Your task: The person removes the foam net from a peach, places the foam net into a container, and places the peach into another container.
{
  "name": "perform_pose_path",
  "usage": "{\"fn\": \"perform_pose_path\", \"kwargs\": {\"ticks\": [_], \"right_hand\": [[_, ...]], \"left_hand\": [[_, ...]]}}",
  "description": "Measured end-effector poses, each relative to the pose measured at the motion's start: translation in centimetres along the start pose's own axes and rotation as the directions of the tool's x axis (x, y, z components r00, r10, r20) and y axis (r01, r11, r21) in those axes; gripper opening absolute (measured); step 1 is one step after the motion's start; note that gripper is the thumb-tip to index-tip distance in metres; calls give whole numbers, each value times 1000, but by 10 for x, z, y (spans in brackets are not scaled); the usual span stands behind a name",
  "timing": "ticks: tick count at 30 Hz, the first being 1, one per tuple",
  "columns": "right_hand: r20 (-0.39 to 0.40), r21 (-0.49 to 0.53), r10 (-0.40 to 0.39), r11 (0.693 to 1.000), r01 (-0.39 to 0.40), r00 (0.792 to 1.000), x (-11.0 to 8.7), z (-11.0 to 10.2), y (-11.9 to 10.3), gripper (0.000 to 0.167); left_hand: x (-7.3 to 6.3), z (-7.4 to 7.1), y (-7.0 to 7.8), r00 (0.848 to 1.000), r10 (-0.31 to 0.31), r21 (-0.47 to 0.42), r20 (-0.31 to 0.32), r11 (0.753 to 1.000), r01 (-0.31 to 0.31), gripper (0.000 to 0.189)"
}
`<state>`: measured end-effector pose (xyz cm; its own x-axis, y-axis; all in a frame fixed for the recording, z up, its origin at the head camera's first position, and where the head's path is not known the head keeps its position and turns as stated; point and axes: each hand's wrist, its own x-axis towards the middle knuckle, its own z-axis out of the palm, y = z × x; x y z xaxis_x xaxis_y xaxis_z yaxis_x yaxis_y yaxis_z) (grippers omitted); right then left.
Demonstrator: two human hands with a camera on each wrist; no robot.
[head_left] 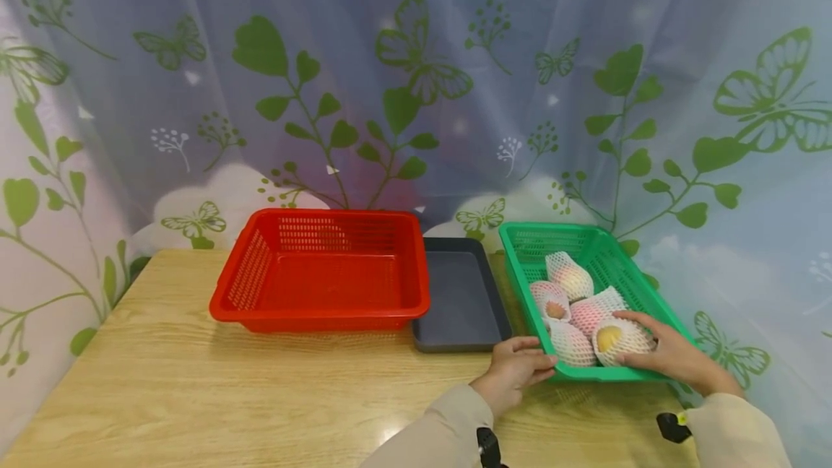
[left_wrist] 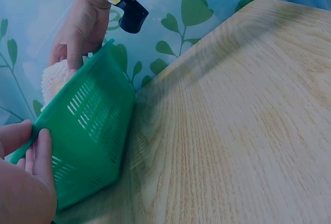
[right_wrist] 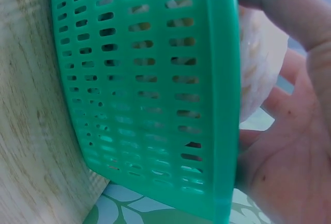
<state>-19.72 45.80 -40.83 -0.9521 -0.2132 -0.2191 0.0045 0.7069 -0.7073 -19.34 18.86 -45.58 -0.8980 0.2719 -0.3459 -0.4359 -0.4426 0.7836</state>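
Note:
The green basket [head_left: 650, 374] stands at the right of the table, holding several fruits in white and pink foam nets. My left hand [head_left: 513, 373] pinches the basket's rim at its near left corner; in the left wrist view, thumb and fingers lie either side of that rim. In the near right corner, my right hand [head_left: 682, 356] holds a round fruit in a white foam net [head_left: 624, 338], its yellow skin showing at the opening. The basket wall covers part of this fruit [right_wrist: 253, 63] in the right wrist view. Beside it lie a pink-netted fruit [head_left: 590, 313] and a white-netted one [head_left: 570, 345].
A red basket [head_left: 331, 323] with nothing in it stands left of centre on the wooden table [head_left: 227, 396]. Between the two baskets lies a dark grey tray [head_left: 458, 295]. A curtain with leaves and butterflies [head_left: 416, 92] hangs behind and to the right.

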Motion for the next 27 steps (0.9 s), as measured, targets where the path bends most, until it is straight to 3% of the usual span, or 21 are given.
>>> {"fn": "perform_pose_path", "kwargs": {"ticks": [5,8,13,16,21,27], "right_hand": [[-27,35,-29,999,29,999,-1,0,0,76],[-57,2,-53,999,53,997,-3,-1,-5,75],[-112,-91,-108,991,98,988,-7,-5,-23,76],[-123,-93,-123,989,112,985,-9,-5,-34,77],[-146,-91,-170,983,158,974,-10,1,-51,77],[-188,-130,-288,955,267,939,-5,15,-75,74]], "left_hand": [[1,-5,2,998,-34,32,47,999,33,37],[0,-11,7,997,-49,104,54,994,43,35],[-2,-22,19,998,18,275,66,961,-36,34],[-3,-27,27,995,47,323,92,944,-74,36],[-5,-36,41,989,63,354,133,929,-107,37],[-6,-50,53,984,81,333,160,934,-131,41]]}}
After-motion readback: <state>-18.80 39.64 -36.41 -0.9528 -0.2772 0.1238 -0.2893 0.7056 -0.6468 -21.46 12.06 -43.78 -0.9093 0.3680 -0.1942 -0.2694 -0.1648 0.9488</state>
